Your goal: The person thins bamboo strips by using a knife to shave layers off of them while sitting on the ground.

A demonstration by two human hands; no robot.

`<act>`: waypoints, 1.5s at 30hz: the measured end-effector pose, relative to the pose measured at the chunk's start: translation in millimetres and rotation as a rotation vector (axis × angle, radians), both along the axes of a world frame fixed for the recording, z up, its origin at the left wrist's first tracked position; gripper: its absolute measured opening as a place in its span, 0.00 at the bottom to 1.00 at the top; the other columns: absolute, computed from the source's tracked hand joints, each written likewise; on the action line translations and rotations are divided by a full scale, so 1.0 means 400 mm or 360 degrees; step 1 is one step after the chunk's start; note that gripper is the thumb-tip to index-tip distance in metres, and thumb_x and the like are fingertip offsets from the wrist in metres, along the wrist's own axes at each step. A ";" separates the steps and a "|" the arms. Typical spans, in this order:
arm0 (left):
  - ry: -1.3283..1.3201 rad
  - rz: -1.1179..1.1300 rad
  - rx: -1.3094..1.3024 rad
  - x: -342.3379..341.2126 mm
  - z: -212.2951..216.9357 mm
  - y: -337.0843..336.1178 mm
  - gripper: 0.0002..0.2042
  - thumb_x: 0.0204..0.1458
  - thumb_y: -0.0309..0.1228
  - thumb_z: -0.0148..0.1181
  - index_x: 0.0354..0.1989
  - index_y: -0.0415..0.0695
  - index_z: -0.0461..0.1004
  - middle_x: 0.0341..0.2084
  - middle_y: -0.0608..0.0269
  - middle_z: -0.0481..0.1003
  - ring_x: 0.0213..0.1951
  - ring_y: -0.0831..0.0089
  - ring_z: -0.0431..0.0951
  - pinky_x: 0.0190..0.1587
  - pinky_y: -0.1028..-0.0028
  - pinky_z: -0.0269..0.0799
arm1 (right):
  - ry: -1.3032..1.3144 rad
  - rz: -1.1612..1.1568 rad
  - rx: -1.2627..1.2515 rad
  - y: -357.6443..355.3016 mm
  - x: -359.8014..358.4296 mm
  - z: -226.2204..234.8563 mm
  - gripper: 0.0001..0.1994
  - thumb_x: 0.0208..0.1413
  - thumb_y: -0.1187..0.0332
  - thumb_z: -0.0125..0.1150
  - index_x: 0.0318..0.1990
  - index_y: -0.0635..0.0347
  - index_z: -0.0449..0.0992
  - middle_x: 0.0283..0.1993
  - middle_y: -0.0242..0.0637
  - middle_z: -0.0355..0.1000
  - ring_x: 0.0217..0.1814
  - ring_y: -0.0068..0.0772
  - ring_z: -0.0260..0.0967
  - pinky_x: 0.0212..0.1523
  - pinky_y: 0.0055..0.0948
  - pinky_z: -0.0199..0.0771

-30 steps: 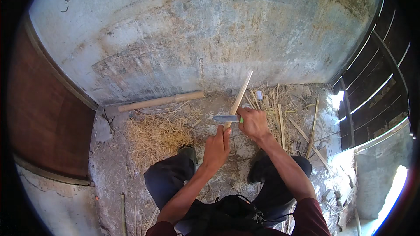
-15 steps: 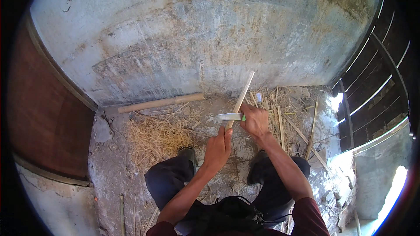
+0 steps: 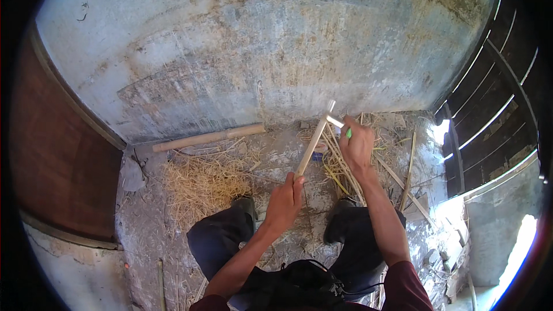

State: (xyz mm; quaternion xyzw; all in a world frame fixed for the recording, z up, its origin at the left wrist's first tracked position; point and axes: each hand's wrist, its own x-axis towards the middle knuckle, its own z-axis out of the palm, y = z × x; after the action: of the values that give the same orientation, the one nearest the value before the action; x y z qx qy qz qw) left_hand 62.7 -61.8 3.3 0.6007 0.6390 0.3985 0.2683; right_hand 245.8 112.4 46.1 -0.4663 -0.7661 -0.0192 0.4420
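Note:
My left hand [image 3: 283, 203] is closed round the lower end of a pale strip of split bamboo [image 3: 311, 148], which slants up and away to the right. In my right hand [image 3: 358, 145] is a knife [image 3: 335, 121] with a green handle, gripped in closed fingers. Its bright blade lies across the bamboo strip near the far end. The blade's tip is partly lost in glare and blur.
A heap of straw-coloured shavings [image 3: 206, 184] lies on the floor at left. Behind it, a bamboo pole [image 3: 208, 137] rests along the stained wall [image 3: 230, 52]. Several split strips [image 3: 408, 167] are scattered at right, near a dark slatted panel [image 3: 489, 92].
My right hand has moved away from me and slightly right, carrying the knife from the strip's lower part to near its far end. My left hand has barely moved.

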 end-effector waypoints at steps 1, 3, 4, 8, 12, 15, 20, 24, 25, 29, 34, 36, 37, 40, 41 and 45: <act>0.0011 0.0014 -0.0003 0.002 0.000 0.002 0.25 0.77 0.42 0.46 0.56 0.24 0.72 0.17 0.42 0.71 0.19 0.44 0.72 0.26 0.47 0.63 | -0.0055 0.0103 -0.0084 -0.020 -0.006 -0.011 0.07 0.47 0.77 0.61 0.35 0.58 0.78 0.26 0.50 0.77 0.29 0.60 0.77 0.31 0.52 0.75; 0.0041 0.0044 -0.0006 0.004 0.005 0.005 0.25 0.77 0.42 0.46 0.55 0.23 0.72 0.17 0.41 0.71 0.19 0.43 0.73 0.27 0.47 0.64 | -0.0159 0.0312 -0.0247 -0.060 -0.023 -0.029 0.08 0.47 0.77 0.62 0.36 0.57 0.79 0.27 0.48 0.78 0.29 0.57 0.78 0.32 0.50 0.76; 0.0039 0.0036 0.0007 0.006 0.005 0.006 0.25 0.77 0.42 0.45 0.55 0.23 0.72 0.17 0.41 0.71 0.20 0.43 0.73 0.28 0.47 0.64 | -0.0179 0.0361 -0.0243 -0.077 -0.037 -0.040 0.08 0.47 0.76 0.62 0.37 0.57 0.80 0.27 0.48 0.79 0.29 0.56 0.79 0.32 0.49 0.77; 0.0022 0.0022 0.0026 -0.001 -0.010 0.008 0.28 0.77 0.42 0.45 0.59 0.20 0.70 0.17 0.40 0.71 0.20 0.42 0.73 0.28 0.48 0.65 | -0.0273 0.0474 -0.0258 -0.110 -0.073 -0.063 0.13 0.46 0.75 0.65 0.42 0.55 0.83 0.31 0.46 0.82 0.30 0.53 0.81 0.32 0.47 0.80; 0.0159 0.0047 0.0065 -0.006 -0.023 0.009 0.30 0.77 0.43 0.44 0.60 0.19 0.70 0.17 0.39 0.72 0.20 0.43 0.74 0.29 0.48 0.65 | -0.0336 0.0487 -0.0242 -0.109 -0.077 -0.059 0.15 0.45 0.73 0.66 0.44 0.56 0.82 0.33 0.46 0.82 0.31 0.54 0.81 0.33 0.48 0.80; 0.0093 0.0038 -0.0051 -0.003 -0.006 0.011 0.30 0.77 0.44 0.44 0.60 0.19 0.70 0.18 0.40 0.72 0.21 0.42 0.74 0.30 0.48 0.66 | -0.0359 0.0442 -0.0233 -0.098 -0.079 -0.065 0.16 0.45 0.73 0.67 0.44 0.56 0.82 0.32 0.45 0.81 0.32 0.54 0.81 0.32 0.48 0.80; 0.0102 0.0078 0.0028 -0.004 -0.003 0.002 0.29 0.77 0.44 0.44 0.60 0.20 0.71 0.16 0.42 0.71 0.19 0.43 0.73 0.27 0.48 0.66 | -0.0323 0.0434 -0.0178 -0.093 -0.085 -0.052 0.13 0.46 0.73 0.66 0.42 0.57 0.81 0.29 0.45 0.79 0.30 0.53 0.81 0.30 0.47 0.79; 0.0143 0.0003 0.0105 -0.002 -0.023 -0.012 0.25 0.77 0.43 0.46 0.58 0.25 0.73 0.16 0.41 0.71 0.18 0.41 0.73 0.25 0.47 0.65 | -0.0296 0.0045 -0.0265 -0.008 -0.033 -0.063 0.09 0.51 0.75 0.63 0.41 0.59 0.84 0.27 0.47 0.79 0.31 0.54 0.81 0.30 0.46 0.78; 0.0137 -0.0010 0.0075 0.006 -0.026 -0.023 0.23 0.76 0.42 0.46 0.55 0.27 0.73 0.16 0.41 0.71 0.19 0.40 0.74 0.25 0.46 0.67 | -0.0173 -0.0136 -0.0295 0.032 -0.010 -0.035 0.10 0.53 0.75 0.62 0.42 0.60 0.85 0.27 0.50 0.79 0.32 0.54 0.81 0.31 0.47 0.79; 0.0077 -0.0149 0.0085 0.070 -0.020 -0.047 0.19 0.75 0.39 0.48 0.51 0.31 0.72 0.16 0.39 0.72 0.20 0.37 0.76 0.24 0.45 0.69 | -0.0055 -0.0425 -0.0161 0.122 0.082 -0.033 0.12 0.57 0.75 0.62 0.46 0.63 0.86 0.31 0.59 0.80 0.35 0.56 0.82 0.37 0.50 0.80; -0.0010 0.0005 0.0061 0.032 -0.027 -0.015 0.18 0.76 0.41 0.46 0.46 0.35 0.71 0.15 0.44 0.68 0.18 0.43 0.72 0.25 0.48 0.62 | 0.0680 0.0079 -0.0677 0.101 0.094 -0.003 0.13 0.63 0.74 0.53 0.47 0.66 0.85 0.23 0.41 0.72 0.24 0.34 0.70 0.33 0.35 0.73; -0.0131 -0.0032 -0.0071 -0.002 0.001 -0.002 0.19 0.77 0.42 0.46 0.44 0.36 0.71 0.14 0.47 0.65 0.16 0.48 0.69 0.24 0.51 0.60 | 0.0968 0.0456 -0.0961 0.046 0.088 0.005 0.15 0.63 0.75 0.50 0.48 0.66 0.84 0.22 0.30 0.68 0.24 0.24 0.65 0.31 0.29 0.68; -0.0149 -0.0011 -0.0031 -0.012 -0.001 -0.002 0.19 0.77 0.43 0.46 0.43 0.36 0.71 0.14 0.49 0.65 0.16 0.51 0.67 0.24 0.53 0.60 | 0.1004 0.0568 -0.1103 0.012 0.074 0.035 0.15 0.64 0.74 0.50 0.49 0.66 0.84 0.23 0.28 0.68 0.25 0.21 0.64 0.32 0.27 0.67; -0.0180 0.0003 0.0073 -0.020 -0.013 0.006 0.19 0.77 0.43 0.46 0.42 0.36 0.70 0.14 0.51 0.64 0.16 0.53 0.66 0.24 0.56 0.59 | 0.1053 0.0838 -0.1402 -0.062 0.032 0.082 0.14 0.67 0.73 0.52 0.51 0.66 0.84 0.27 0.23 0.68 0.30 0.17 0.64 0.35 0.23 0.66; -0.0173 -0.0012 0.0102 -0.018 -0.012 0.010 0.18 0.77 0.42 0.47 0.42 0.37 0.69 0.14 0.50 0.65 0.16 0.50 0.68 0.24 0.55 0.59 | 0.1035 0.0897 -0.1413 -0.069 0.023 0.076 0.13 0.68 0.72 0.54 0.51 0.66 0.84 0.28 0.24 0.70 0.32 0.17 0.65 0.37 0.23 0.68; -0.0192 -0.0041 0.0074 -0.011 0.008 0.014 0.17 0.76 0.41 0.48 0.42 0.37 0.68 0.13 0.50 0.65 0.15 0.52 0.70 0.23 0.54 0.59 | 0.0779 0.0987 -0.1399 -0.093 -0.013 0.054 0.11 0.68 0.68 0.65 0.52 0.64 0.85 0.34 0.25 0.75 0.37 0.18 0.69 0.42 0.24 0.72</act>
State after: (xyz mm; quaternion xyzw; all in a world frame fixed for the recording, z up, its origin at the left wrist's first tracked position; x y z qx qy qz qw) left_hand 58.4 -56.3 6.5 0.5899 0.6045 0.4453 0.2973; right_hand 240.7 75.2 67.6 -0.3509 -0.6784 0.5382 0.3564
